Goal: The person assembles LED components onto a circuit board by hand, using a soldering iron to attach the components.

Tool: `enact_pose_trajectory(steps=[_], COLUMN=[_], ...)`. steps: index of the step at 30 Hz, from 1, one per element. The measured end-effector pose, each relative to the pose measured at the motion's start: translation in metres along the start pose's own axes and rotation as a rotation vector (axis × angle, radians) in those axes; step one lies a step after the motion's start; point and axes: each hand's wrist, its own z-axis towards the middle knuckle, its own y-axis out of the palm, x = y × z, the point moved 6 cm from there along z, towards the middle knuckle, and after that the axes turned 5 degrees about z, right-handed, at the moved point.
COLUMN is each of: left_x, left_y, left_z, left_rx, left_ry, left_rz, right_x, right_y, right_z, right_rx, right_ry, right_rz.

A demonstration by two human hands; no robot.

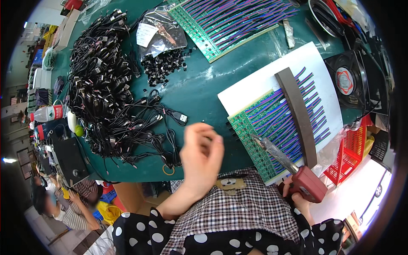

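Observation:
My right hand (297, 196) is closed round the red handle of a soldering gun (308, 182). Its long metal shaft slants up and left, and the tip ends over the green circuit board panel (250, 142). Blue, red and black wires (272, 114) run from that panel, under a dark bar (297, 114) laid across them. My left hand (199, 155) hovers at the table's near edge with thumb and fingers curled together; anything between them is hidden. Left of it lie black USB cables (148, 123), one silver plug (182, 117) close to my fingers.
A big heap of black cables (102, 76) covers the left of the green table (199, 89). Small black parts (163, 66) spill from a clear bag (165, 32). Another wired panel (204, 40) lies at the back. White paper (238, 95), a fan (346, 78) and a red crate (350, 151) are right.

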Motion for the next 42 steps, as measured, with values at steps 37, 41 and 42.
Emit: enact_pose_trajectory(steps=[37,41,42], left_x=[0.004,0.004,0.004], left_y=[0.035,0.036,0.036], left_z=[-0.007,-0.008,-0.008], left_rx=[-0.234,-0.222,-0.221], left_ry=[-0.153,-0.132,-0.132], left_rz=[-0.401,-0.431,-0.431], right_x=[0.008,0.016,0.017], right_y=[-0.010,-0.021,-0.022], right_z=[-0.005,-0.010,-0.010], right_rx=[-0.034,-0.091,-0.097], right_ry=[-0.127,-0.182,-0.189], right_rz=[-0.160,-0.349,-0.368])
